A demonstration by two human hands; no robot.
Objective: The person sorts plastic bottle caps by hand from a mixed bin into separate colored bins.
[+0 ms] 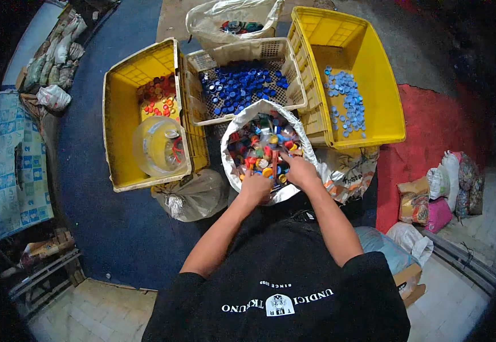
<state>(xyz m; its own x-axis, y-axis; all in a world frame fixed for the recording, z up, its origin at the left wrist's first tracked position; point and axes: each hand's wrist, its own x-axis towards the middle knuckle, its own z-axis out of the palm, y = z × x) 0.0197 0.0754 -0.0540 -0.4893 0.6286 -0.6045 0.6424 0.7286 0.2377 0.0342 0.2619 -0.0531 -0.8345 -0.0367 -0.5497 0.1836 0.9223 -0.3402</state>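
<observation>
"What's at the far left of the work area?"

"A yellow crate (117,119). It has red and orange caps (159,102) towards its far end and a clear round tub (148,145) at its near end."

"And just beside that?"

"A white basket (219,56) with dark blue caps (236,85) scattered over its bottom. A tied grey bag (196,196) sits by the near end of the crate, and another open bag (205,23) stands behind the basket."

"Where are the mixed caps (253,149)?"

"In the open white sack (288,192), in front of the basket and close to the person's body. Both hands are in its mouth."

"What's the left hand (257,187) doing?"

"It's over the near side of the caps, back upwards, fingers bent down among them. I can't tell how far apart the fingertips are, or whether they have hold of a cap."

"The right hand (302,171)?"

"It comes in over the sack's right side. The index finger reaches out across the caps, while the others look curled under. Whether it grips anything, I can't tell."

"What's on the right?"

"A second yellow crate (382,108), with light blue caps (348,102) spread along its bottom. A printed sack (345,176) lies just below its near end."
</observation>
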